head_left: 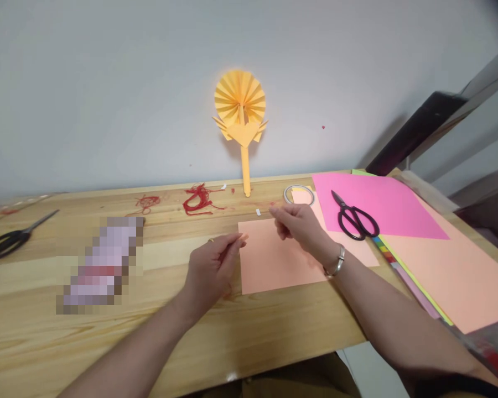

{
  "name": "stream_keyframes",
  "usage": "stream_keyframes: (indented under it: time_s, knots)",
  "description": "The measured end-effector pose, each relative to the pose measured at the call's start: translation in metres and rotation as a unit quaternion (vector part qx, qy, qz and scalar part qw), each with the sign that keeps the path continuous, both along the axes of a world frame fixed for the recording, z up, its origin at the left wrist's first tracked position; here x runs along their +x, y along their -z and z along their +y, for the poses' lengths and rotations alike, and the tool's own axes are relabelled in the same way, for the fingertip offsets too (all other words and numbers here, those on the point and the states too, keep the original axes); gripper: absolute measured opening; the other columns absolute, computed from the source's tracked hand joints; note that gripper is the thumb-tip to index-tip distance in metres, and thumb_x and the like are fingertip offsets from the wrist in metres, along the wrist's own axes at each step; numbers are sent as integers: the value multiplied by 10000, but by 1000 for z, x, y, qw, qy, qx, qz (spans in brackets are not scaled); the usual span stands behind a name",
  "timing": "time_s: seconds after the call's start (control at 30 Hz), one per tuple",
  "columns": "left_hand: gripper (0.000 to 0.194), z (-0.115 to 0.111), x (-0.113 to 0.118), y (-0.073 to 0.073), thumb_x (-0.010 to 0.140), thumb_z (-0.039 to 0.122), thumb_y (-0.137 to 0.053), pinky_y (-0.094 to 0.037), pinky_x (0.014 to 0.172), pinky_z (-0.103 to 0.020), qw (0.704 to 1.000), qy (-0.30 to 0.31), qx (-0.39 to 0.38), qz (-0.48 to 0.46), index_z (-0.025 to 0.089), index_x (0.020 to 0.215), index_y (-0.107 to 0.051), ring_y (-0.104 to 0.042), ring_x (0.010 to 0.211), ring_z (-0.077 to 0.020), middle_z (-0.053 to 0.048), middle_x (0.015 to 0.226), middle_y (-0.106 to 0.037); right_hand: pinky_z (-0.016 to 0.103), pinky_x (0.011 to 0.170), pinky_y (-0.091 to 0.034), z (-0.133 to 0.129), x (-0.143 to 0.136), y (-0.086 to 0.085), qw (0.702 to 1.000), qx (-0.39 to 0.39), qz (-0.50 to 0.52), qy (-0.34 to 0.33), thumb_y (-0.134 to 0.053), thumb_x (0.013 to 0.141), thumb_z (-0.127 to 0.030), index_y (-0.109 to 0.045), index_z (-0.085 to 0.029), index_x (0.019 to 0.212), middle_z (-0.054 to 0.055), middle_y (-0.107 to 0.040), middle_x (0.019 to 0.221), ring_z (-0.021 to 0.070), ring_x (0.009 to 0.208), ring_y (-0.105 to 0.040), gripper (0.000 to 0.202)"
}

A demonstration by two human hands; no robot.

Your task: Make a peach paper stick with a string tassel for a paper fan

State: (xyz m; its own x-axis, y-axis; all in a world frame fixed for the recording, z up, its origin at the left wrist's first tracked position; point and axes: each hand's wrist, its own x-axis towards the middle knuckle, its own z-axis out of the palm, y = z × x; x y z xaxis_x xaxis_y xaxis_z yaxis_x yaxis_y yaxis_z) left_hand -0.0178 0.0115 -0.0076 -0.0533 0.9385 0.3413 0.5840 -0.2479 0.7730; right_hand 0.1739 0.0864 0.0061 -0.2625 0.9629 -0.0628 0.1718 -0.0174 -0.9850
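Note:
My left hand [213, 262] is closed in a pinch over the left edge of a peach paper sheet [269, 265] lying on the table. A tiny pale bit shows at its fingertips, too small to name. Above the far part of the same sheet, my right hand [294, 224] has its thumb and fingers pressed together; whatever they hold, if anything, cannot be made out. The two hands are apart. Behind them, a yellow folded-paper fan [240, 102] with a paper handle leans upright against the wall.
Black-handled scissors [354, 218] rest on a pink sheet [382, 204] at right, over stacked coloured paper. A tape roll [299, 194] lies nearby. Red thread [197, 200], a second pair of scissors [14, 240] and a blurred-out object [103, 262] are on the left.

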Motion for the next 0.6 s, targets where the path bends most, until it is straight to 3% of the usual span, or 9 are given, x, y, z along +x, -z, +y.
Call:
stream_keyframes:
  time_s: [0.07,0.2,0.37,0.6]
  knots:
    - [191,0,0,1,839,290,-572,-542,725,-262,999,8,30,29,215,948,-709,-700,792,-158,-21,906,-757,223,464,-306,-8,-6,-2,998,-25,-2,-53,-593,804,-518,-550,-160,585,-19,-487,483,79,469,-427,422]
    - [192,-1,0,2,850,256,-556,-536,669,-240,994,21,75,76,201,964,-700,-699,752,-148,-37,918,-755,224,504,-335,-19,-13,-7,994,-51,-3,-97,-663,757,-478,-641,-162,757,-21,-527,605,80,538,-431,317]
    - [186,-1,0,4,861,248,-540,-533,653,-236,989,21,98,105,201,960,-690,-697,733,-144,-36,893,-755,247,587,-391,-22,-15,-6,995,-22,-15,-99,-703,714,-466,-637,-163,773,15,-594,728,111,653,-495,315]
    - [184,-1,2,4,856,235,-553,-526,641,-217,986,29,115,116,171,961,-690,-688,694,-131,-42,871,-755,240,548,-362,-22,-15,5,993,-9,-26,-116,-723,705,-436,-580,-176,745,-10,-549,691,107,625,-463,300]
